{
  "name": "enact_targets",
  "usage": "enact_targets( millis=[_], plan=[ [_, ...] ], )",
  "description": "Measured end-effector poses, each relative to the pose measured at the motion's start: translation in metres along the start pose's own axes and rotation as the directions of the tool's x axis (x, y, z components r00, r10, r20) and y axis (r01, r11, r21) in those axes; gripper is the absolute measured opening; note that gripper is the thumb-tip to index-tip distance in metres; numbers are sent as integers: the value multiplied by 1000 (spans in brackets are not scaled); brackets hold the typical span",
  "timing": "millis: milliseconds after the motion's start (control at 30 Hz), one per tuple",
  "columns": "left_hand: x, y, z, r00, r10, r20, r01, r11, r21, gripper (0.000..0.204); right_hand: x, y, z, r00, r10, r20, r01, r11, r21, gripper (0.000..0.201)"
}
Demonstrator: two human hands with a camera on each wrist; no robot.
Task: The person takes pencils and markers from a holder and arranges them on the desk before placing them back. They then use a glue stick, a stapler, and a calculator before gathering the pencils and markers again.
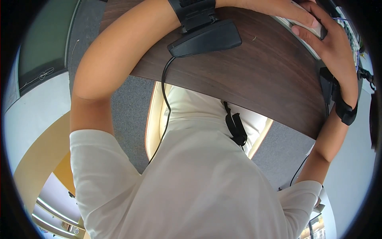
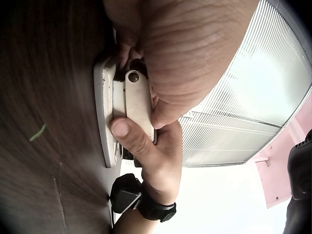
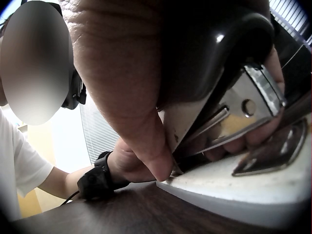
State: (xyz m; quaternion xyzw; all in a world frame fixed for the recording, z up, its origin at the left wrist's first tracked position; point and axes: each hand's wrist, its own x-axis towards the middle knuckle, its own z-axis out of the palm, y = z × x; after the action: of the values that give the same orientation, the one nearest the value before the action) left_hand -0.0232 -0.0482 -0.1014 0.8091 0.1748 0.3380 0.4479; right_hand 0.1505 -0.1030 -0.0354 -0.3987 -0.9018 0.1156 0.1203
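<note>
A stapler point(image 2: 139, 100) with a cream-white base point(image 3: 219, 190) and a black head point(image 3: 204, 53) sits on the dark table. In the right wrist view its metal front point(image 3: 236, 117) is raised off the base, above a shiny anvil plate point(image 3: 273, 156). My left hand point(image 1: 284, 12) holds the stapler near its pivot, the fingers partly hidden behind it. From the other side my right hand point(image 1: 338, 47) grips it, thumb along the side and fingertips point(image 3: 219, 151) showing beyond the metal part. Both hands cover much of the stapler.
The dark wooden tabletop point(image 1: 254, 63) has its edge close to my lap. A black cable point(image 1: 165, 95) hangs from the left wrist camera point(image 1: 207, 38). A green scrap point(image 2: 37, 133) lies on the wood. Cluttered items point(image 1: 350, 36) stand beyond the right hand.
</note>
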Motion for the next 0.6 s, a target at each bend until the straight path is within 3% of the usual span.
enact_targets(
  millis=[133, 400, 500, 600],
  plan=[
    [0, 0, 0, 1000, 19, -9, -19, 1000, 13, 38, 0, 5, 0, 999, -30, -17, 32, 995, 90, 36],
    [-3, 1, 3, 1000, 14, 0, -14, 1000, -6, 38, 1, 1, -2, 1000, -10, 3, 10, 999, 52, 36],
    [-8, 13, 8, 992, 63, -108, -50, 991, 127, 39, 0, 1, -2, 1000, -8, 8, 8, 998, 55, 35],
    [0, 5, 1, 999, -37, -36, 37, 999, 11, 38, -1, 8, 3, 1000, 14, 2, -14, 998, 69, 34]
  ],
)
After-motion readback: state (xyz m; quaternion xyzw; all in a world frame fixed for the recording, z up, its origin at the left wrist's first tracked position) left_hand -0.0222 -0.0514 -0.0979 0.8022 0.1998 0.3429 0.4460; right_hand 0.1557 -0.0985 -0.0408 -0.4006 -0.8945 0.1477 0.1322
